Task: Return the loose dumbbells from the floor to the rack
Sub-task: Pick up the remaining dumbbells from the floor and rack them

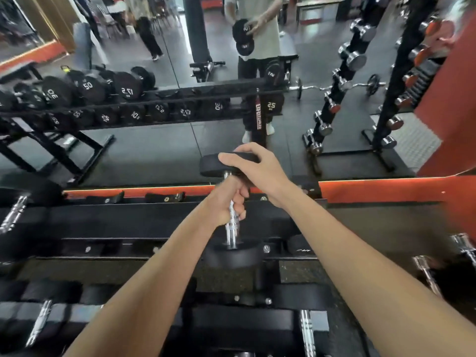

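While the dumbbell (230, 202) stands on end at frame centre over the rack (144, 222), the left hand (228, 206) is closed around its chrome handle and the right hand (253, 167) clasps the upper head. It looks heavy and rigid; the knurled bar seems the surest hold. Racked dumbbells (38, 323) crowd the lower left, near the free slot.

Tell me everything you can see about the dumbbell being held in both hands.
The dumbbell has two round black heads, seemingly rubber, joined by a shiny ridged metal handle. It stands almost upright, tilted slightly. The left hand wraps the handle; the right hand grips the upper head from above. The lower head sits over the rack, in front of a mirror; whether it rests on the rack cannot be told. No weight marking shows on it.
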Demonstrator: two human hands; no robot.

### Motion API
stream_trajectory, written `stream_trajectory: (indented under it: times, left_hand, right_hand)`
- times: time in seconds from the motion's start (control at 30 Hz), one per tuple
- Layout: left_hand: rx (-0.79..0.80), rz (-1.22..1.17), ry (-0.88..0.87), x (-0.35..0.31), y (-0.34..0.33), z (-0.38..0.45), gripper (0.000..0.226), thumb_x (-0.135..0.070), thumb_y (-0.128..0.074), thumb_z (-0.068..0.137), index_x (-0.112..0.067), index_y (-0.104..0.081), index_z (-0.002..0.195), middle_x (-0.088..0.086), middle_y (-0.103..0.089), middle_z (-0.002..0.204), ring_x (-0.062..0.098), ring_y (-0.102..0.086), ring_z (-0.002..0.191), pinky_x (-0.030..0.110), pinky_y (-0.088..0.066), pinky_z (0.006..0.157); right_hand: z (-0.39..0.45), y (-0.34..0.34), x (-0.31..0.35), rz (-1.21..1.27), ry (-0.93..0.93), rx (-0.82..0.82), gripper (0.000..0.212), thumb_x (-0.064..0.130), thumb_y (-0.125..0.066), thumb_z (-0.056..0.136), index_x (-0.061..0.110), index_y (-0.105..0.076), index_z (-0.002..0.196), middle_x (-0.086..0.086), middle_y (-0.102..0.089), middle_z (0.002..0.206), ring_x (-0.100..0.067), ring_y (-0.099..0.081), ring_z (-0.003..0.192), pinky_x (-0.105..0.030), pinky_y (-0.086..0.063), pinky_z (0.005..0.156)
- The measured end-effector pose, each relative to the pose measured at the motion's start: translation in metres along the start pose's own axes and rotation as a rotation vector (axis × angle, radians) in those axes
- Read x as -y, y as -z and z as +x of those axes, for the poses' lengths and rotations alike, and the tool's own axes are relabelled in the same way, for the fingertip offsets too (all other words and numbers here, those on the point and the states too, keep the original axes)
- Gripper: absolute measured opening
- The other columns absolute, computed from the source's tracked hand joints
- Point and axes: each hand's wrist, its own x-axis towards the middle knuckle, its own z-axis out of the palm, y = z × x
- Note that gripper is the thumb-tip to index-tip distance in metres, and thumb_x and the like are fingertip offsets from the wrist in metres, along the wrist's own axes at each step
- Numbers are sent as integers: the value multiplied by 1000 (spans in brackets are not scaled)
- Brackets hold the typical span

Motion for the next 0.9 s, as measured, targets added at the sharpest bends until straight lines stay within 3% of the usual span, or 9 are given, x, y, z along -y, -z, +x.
stream_trajectory:
  times: [0.17, 0.27, 0.37, 0.47, 0.63, 0.9]
  left_hand:
    - [8, 0, 124, 18, 24, 70, 34, -1, -39, 84, -15, -36, 53, -2, -20, 43, 14, -19, 29, 17, -27, 39]
    - [17, 4, 194, 33, 41, 107, 43, -1, -41, 82, -15, -43, 41, -2, -20, 45, 14, -17, 32, 19, -26, 39]
    - [58, 16, 251, 42, 52, 132, 42, 0, -41, 81, -14, -51, 43, -3, -19, 44, 15, -15, 32, 19, -27, 38]
    - [109, 30, 289, 49, 60, 154, 60, -1, -39, 84, -18, -54, 28, -4, -21, 42, 14, -19, 30, 19, -32, 39]
    - [145, 26, 334, 55, 63, 176, 63, -1, -41, 86, -18, -56, 28, -4, -23, 45, 13, -21, 33, 26, -33, 50]
    - [163, -9, 394, 70, 58, 197, 37, -3, -56, 87, -15, -54, 51, -3, -35, 47, 14, -31, 36, 24, -41, 45]
  right_hand:
    - [53, -29, -54, 9, -82, -40, 39, 53, -88, 76, 28, -77, 104, 11, -72, 118, -4, -65, 109, -26, -53, 86]
    - [78, -46, -82, 31, -150, -58, 38, 54, -90, 74, 29, -78, 100, 13, -74, 105, -7, -70, 99, -30, -59, 84]
    - [97, -61, -109, 43, -211, -94, 39, 57, -91, 69, 32, -78, 96, 8, -76, 105, -15, -73, 100, -30, -58, 78]
    - [114, -70, -127, 23, -242, -115, 43, 60, -90, 66, 34, -78, 98, 8, -75, 112, -19, -72, 109, -38, -62, 88]
    - [129, -76, -142, 0, -289, -133, 37, 58, -89, 71, 34, -78, 96, 10, -76, 108, -14, -71, 106, -45, -61, 99]
    - [136, -69, -163, -17, -352, -180, 41, 59, -86, 71, 32, -78, 101, 12, -77, 108, -13, -71, 110, -45, -61, 100]
